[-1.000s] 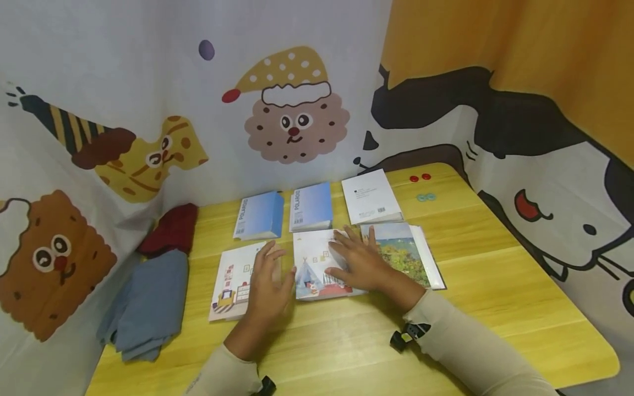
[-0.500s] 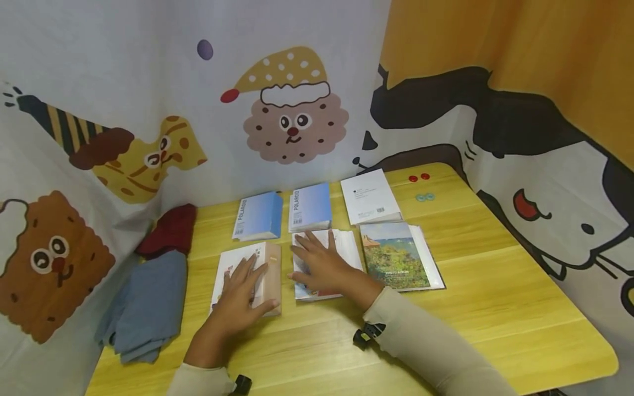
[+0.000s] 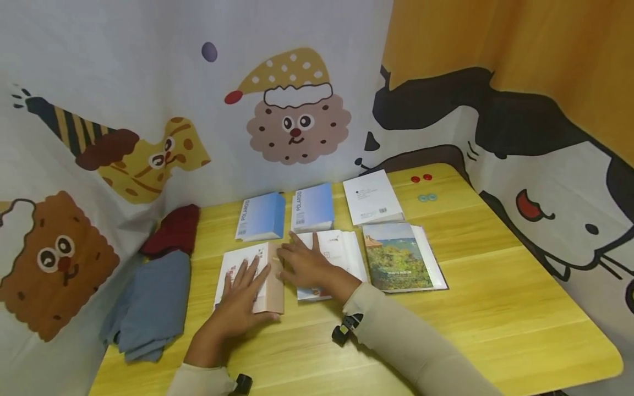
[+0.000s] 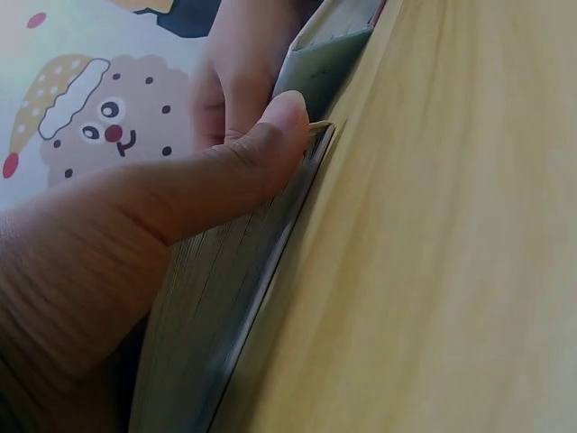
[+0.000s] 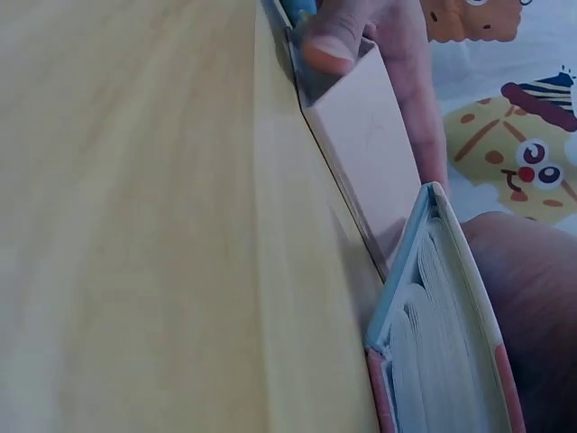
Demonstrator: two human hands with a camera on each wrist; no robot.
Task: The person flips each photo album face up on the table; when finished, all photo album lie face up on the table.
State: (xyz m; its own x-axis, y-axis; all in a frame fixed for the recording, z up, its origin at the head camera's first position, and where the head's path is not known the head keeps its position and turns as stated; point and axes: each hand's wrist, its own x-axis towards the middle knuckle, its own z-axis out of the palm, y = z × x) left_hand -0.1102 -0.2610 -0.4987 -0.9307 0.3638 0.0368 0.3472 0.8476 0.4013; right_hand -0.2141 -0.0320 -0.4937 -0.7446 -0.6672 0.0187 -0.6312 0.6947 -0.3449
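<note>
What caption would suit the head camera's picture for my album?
Left hand on a beige-spined book, right hand over the next book, three books behind, yellow table beneath.

The yellow table [image 3: 495, 313] carries books [image 3: 396, 256], fabric [image 3: 156, 302], discs [image 3: 427, 177].

Head view faces down; wrist close-ups apparently share the pink-spined album [image 3: 274, 287].

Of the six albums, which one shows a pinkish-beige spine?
The near row's leftmost album, under the left hand; no other album shows a spine that colour.
</note>
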